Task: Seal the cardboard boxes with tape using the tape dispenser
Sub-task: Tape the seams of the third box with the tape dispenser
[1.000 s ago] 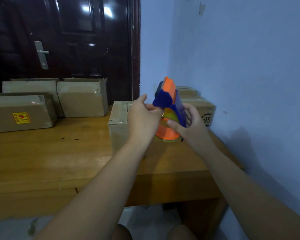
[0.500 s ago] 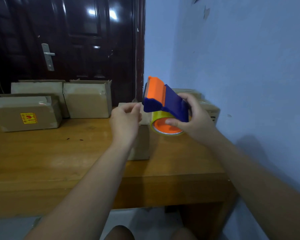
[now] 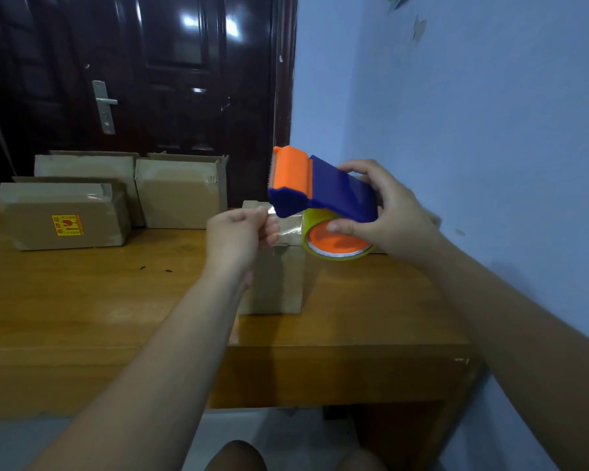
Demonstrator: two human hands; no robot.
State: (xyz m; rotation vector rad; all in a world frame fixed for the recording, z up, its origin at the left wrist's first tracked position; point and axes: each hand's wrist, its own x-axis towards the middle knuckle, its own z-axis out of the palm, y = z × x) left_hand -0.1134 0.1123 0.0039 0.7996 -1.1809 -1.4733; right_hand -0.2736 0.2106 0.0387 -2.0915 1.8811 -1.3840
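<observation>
Both bare forearms reach forward over the brown wooden table (image 3: 82, 300), hands raised above its surface. The right hand (image 3: 400, 215) is turned palm-left and grips the blue and orange plastic tape dispenser (image 3: 323, 192). Its fingers (image 3: 357, 168) curl over the blue top. The thumb (image 3: 340, 227) presses across the lower side, at the orange core of the roll of clear tape (image 3: 337, 248). The dispenser is held in the air, tilted, with its orange toothed end pointing left and slightly up.

The left hand (image 3: 235, 237) is just left of the dispenser, knuckles up, wrist bent a little. Its thumb and fingertips (image 3: 269, 232) are closed in a pinch on the free end of a clear strip of tape (image 3: 288, 229). The strip runs from the roll to the pinch, just below the dispenser's blue nose.

Below and behind both hands a small plain cardboard box (image 3: 276, 283) stands on the table near its front edge. Farther left, well apart from the hands, sit a cardboard box with a yellow label (image 3: 65, 215) and two more cardboard boxes (image 3: 181, 195) in front of a dark glossy door (image 3: 167, 79). A pale blue wall (image 3: 473, 130) runs along the right.
</observation>
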